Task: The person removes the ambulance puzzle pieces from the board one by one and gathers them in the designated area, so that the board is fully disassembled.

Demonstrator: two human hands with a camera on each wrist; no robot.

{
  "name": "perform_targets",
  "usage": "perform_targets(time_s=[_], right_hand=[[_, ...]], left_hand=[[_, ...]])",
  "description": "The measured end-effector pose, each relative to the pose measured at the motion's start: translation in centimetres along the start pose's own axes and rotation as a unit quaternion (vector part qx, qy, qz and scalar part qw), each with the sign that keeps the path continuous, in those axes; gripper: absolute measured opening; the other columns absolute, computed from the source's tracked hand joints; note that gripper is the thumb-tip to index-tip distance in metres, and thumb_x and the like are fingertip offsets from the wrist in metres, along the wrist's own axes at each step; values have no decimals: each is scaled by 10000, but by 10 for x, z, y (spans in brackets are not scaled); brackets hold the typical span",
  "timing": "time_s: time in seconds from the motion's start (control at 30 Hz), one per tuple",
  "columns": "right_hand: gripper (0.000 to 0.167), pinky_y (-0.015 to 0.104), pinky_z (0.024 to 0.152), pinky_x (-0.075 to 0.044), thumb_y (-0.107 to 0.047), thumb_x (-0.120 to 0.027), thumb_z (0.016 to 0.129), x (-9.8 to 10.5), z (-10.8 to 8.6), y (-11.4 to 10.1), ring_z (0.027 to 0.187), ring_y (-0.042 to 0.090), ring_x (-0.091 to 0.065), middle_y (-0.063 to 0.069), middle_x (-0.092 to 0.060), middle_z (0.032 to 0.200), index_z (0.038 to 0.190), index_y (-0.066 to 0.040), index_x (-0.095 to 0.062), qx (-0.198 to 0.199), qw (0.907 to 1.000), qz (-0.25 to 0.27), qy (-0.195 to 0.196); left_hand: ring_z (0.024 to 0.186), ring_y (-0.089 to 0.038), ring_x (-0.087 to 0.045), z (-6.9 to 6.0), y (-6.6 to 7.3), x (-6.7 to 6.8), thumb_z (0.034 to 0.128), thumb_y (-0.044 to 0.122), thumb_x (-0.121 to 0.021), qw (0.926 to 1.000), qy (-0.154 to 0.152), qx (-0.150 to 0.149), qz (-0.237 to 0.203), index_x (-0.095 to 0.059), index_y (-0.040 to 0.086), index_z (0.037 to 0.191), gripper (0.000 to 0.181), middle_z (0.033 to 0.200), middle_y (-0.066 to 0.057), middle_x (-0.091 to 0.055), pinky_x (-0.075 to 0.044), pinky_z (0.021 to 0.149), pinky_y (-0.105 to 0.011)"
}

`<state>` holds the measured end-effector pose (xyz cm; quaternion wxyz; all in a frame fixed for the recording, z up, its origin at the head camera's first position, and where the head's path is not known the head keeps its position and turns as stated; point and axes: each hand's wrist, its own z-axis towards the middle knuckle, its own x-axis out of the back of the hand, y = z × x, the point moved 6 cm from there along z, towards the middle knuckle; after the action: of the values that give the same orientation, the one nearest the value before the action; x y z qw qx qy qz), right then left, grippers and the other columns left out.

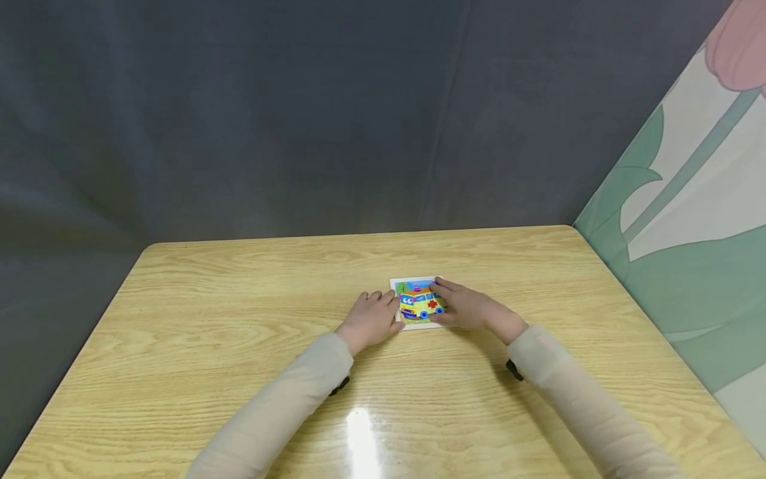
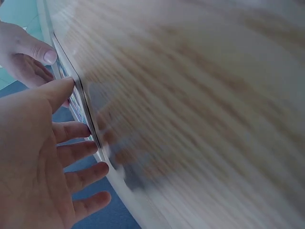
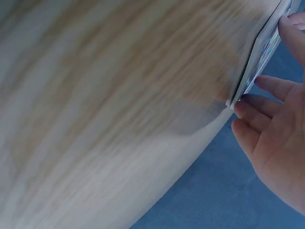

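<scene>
One flat, squarish ambulance picture board [image 1: 419,304], white-bordered, on our glossy wood-grained worktop [image 1: 239,299]. Left grip [image 1: 372,319]: unclosed, fingers loosely extended at the board's left edge. Right grip [image 1: 469,307]: likewise, obscuring its right edge. Behind, we note a dark backdrop [image 1: 299,133]; right, a tulip-patterned panel [image 1: 706,199].

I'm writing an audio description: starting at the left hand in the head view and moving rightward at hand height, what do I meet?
Left hand → ambulance picture → right hand → tulip-print wall covering.
</scene>
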<state>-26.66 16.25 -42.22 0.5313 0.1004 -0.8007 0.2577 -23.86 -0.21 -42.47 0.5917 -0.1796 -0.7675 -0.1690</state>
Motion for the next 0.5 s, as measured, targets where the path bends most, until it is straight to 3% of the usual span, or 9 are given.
perform_targets(time_s=[0.5], right_hand=[[724,562,1142,-281,-421,-534,958,-3,3,-12,1419,451,-259,240,-223,1562,1503,-25,-268,377,9985,-327,226]], left_hand=[[1426,-272,-338,-15,-23,-4,992,488,-413,9994,33,17,-336,-351,152,1490,604,1562,-33,-327,-276,1172,-489]])
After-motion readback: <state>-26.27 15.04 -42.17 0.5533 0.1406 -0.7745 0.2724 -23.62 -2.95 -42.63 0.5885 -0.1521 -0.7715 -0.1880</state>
